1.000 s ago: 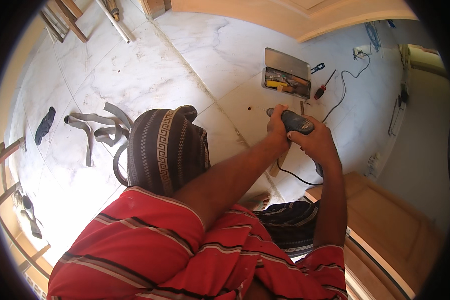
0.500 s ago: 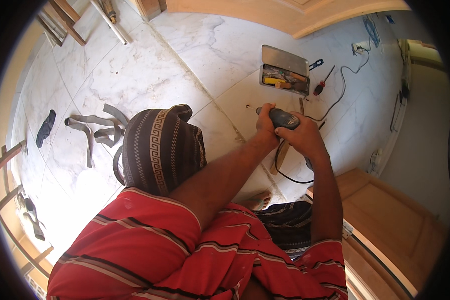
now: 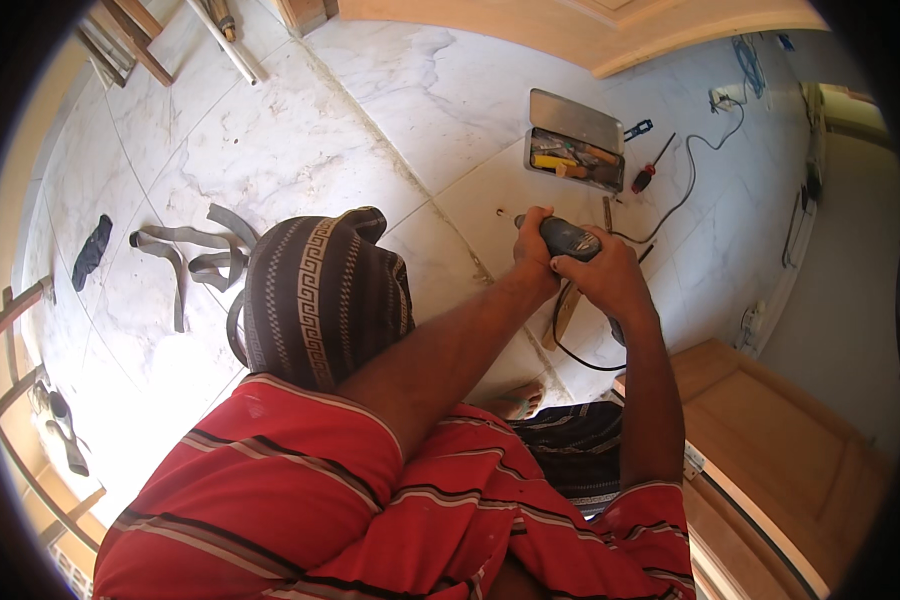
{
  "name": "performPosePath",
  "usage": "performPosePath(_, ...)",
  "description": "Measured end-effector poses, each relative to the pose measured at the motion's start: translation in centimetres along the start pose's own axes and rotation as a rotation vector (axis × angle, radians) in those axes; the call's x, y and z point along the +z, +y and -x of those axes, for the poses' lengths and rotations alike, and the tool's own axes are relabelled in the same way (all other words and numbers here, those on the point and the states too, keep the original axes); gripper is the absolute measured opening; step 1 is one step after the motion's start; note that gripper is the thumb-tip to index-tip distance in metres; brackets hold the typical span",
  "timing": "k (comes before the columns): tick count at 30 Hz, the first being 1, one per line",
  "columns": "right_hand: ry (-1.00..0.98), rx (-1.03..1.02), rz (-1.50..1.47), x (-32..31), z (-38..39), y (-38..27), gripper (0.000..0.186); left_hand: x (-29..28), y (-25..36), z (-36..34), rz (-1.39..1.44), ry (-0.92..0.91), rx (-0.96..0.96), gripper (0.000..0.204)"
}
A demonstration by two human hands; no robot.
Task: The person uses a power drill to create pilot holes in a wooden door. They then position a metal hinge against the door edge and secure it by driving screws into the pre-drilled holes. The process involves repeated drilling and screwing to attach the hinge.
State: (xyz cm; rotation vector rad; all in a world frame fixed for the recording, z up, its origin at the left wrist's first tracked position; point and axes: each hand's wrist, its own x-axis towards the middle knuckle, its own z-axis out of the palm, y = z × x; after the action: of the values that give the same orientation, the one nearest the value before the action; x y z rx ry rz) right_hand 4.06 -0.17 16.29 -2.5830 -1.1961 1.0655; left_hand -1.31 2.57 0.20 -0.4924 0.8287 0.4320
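Observation:
Both of my hands are closed on a dark corded power drill, held over the tiled floor with its front end pointing left. My left hand wraps round the front of the drill, behind the chuck. My right hand grips the rear, and its fingers and the handle are partly hidden. A short bit shows at the front end. The black cable loops below my right hand. Under the drill, a wooden strip lies partly hidden on the floor.
Beyond the drill lies an open metal tool box with several tools. Beside it are a red-and-black screwdriver and a cord running to a wall socket. Grey straps lie at left; wooden door panels stand at right.
The tool box and floor items appear slightly further right in the view. My hands keep the same hold on the drill, almost unmoved.

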Motion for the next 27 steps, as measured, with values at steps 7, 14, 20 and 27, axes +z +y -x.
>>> performPosePath(7,0.005,-0.019,0.019,0.2,-0.1,-0.2,0.055,-0.5,0.2,-0.8,0.009,-0.012,-0.005,0.031)
performPosePath(14,0.002,-0.023,0.027,0.4,-0.2,-0.5,0.056,-0.4,0.5,-0.3,0.019,-0.011,-0.007,0.031)
performPosePath(20,0.009,-0.037,0.075,0.5,-0.3,-0.6,0.059,-1.1,0.5,-1.1,0.042,-0.067,-0.010,0.035)
performPosePath(27,0.006,0.008,0.093,2.0,-0.8,-0.8,0.060,-1.7,1.7,-0.6,0.052,-0.058,-0.057,0.040)
